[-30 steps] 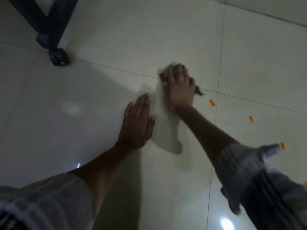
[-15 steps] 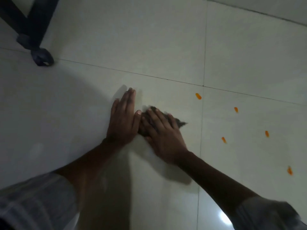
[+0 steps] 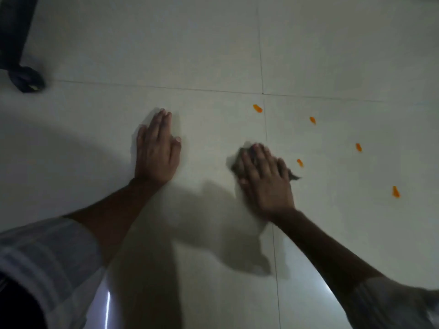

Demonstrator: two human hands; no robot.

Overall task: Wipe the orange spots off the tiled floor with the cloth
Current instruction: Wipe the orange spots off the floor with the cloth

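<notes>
Flattened over the cloth (image 3: 244, 160), my right hand (image 3: 263, 181) is less a closed grip than a press: palm and fingers spread on top, pinning the dark wad to the tiled floor (image 3: 202, 43), with a frayed corner poking out on the little-finger side. Whether any finger curls under the cloth I cannot tell. My left hand (image 3: 156, 150) holds nothing; it lies open and flat on the tile, well apart from the right, and I judge it is propping my weight.

Just beside the cloth, toward its right, sits the nearest orange spot (image 3: 300, 162). Four more spots lie farther out: one by the tile joint (image 3: 257, 108) ahead of my fingers, then three (image 3: 312, 120), (image 3: 358, 147), (image 3: 396, 192) spread off to the right. None is under the cloth, so as I judge it all five are left to wipe.

To do this stroke well I would keep the palm pressing evenly, slide right across the nearest spot, and lift the mark into the cloth rather than smear it. Folding to a clean face between spots should help, and the grout line (image 3: 263, 129) may trap colour, so the spot beside it likely needs a firmer pass along the joint.

Up at the far left stands a dark furniture leg (image 3: 16, 32) on its foot. I can read no brand, label or writing anywhere.
</notes>
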